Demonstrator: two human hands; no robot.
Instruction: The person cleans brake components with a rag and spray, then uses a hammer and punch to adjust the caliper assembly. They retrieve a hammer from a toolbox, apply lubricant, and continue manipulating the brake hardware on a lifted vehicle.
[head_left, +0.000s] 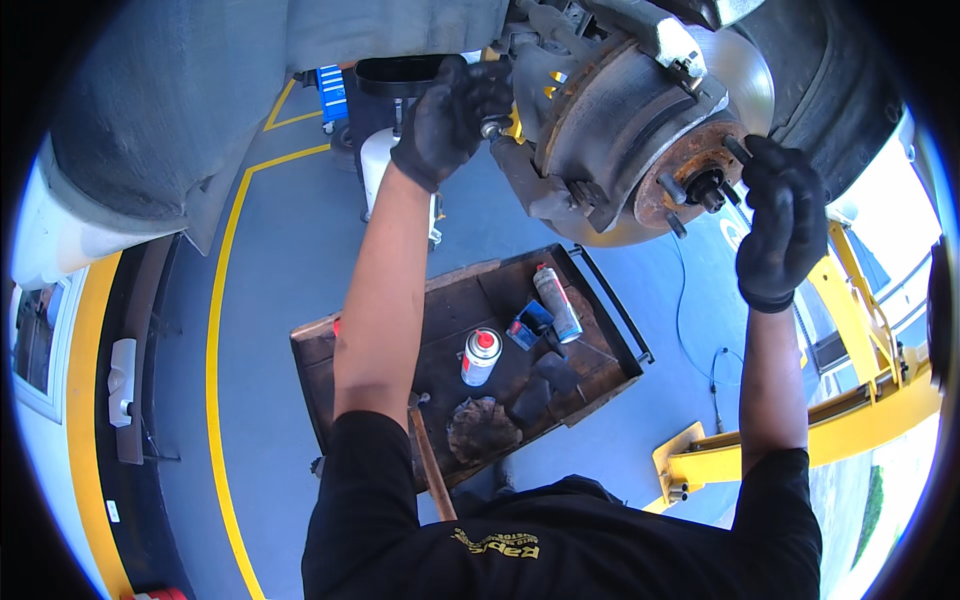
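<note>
Above me, a rust-edged brake disc [748, 75] sits on a wheel hub [655, 205] with several studs. My right hand [785, 222], in a black glove, has its fingers curled at a wheel stud [737, 149] on the hub's right side. To the left of the disc, my black-gloved left hand [445, 120] is closed, fingers bent, beside a grey metal part [525, 175]. A small round silver end [490, 130] shows at its lower edge; what the fingers hold is hidden.
Below stands a dark, dirty cart [455, 290] bearing two spray cans [482, 356] [558, 303], a blue packet [522, 333], dark pads [545, 385] and a wooden-handled tool [432, 465]. A yellow lift arm [800, 440] lies at right. A white tank [378, 165] stands behind.
</note>
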